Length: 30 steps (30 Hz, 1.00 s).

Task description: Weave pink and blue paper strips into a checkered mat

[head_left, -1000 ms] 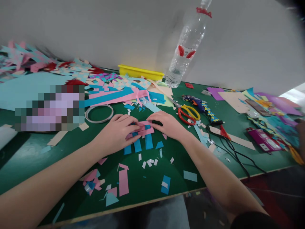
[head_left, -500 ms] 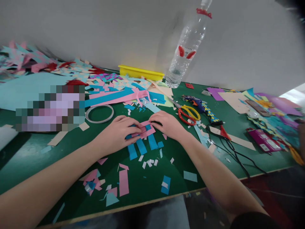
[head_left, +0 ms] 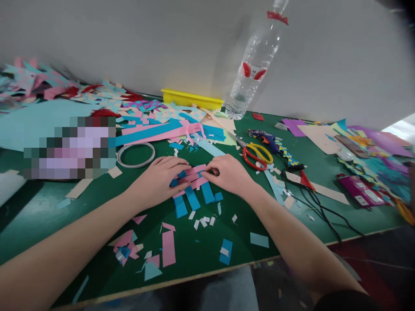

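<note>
Blue paper strips (head_left: 193, 198) lie side by side on the green table, woven with pink paper strips (head_left: 197, 181) that cross them. Over the left part of this weave rests my left hand (head_left: 164, 175), fingers stretched flat and thumb lower down, holding it against the table. My right hand (head_left: 228, 172) is at the weave's right end, thumb and forefinger pinched on the end of a pink strip. The left end of the weave is partly hidden under my left fingers.
Behind my hands lie a tape ring (head_left: 135, 155), long blue and pink strips (head_left: 152, 133) and red-and-yellow-handled scissors (head_left: 254, 156). A plastic bottle (head_left: 249, 71) stands at the back near a yellow tray (head_left: 191, 99). Paper scraps (head_left: 168, 248) litter the front; black cords (head_left: 319, 207) lie right.
My right hand's thumb and forefinger have curled into a pinch, and the hand has shifted slightly right. My left fingers have drawn back a little, showing more of the pink strips.
</note>
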Tool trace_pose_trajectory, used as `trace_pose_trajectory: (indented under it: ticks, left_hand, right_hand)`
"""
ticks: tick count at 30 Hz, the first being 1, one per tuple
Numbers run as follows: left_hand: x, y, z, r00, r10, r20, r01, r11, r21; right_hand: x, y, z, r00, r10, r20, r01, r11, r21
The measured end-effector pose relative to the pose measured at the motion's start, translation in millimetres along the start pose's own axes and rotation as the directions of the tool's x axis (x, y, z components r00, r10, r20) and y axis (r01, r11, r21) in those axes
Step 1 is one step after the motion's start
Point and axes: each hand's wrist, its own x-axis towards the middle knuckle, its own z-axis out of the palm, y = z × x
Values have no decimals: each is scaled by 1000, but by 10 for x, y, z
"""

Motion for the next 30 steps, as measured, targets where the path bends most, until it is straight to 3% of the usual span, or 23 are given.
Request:
trace_pose_trajectory:
  ticks: [11, 18, 21, 24, 26, 30]
  left_hand:
    - [-3, -13, 38, 999, 5, 54, -5, 1000, 4]
    - [5, 2, 29, 997, -22, 73, 24, 1000, -21]
    - [12, 4, 27, 996, -24, 83, 27, 999, -36]
    - [12, 8, 20, 998, -13, 68, 17, 998, -64]
    - [11, 17, 8, 998, -11, 59, 16, 997, -81]
    - [16, 46, -21, 998, -26, 63, 32, 994, -107]
  right_hand:
    - [5, 11, 40, 997, 10, 74, -10, 1000, 2]
    - [-11, 32, 20, 993, -85, 79, 79, 994, 78]
    - [-16, 61, -36, 999, 16, -40, -10, 988, 155]
    - [-9, 114, -79, 974, 142, -174, -108, 976, 191]
    - [-2, 145, -83, 969, 192, -154, -156, 963, 220]
    - [0, 149, -37, 979, 205, -3, -192, 926, 325]
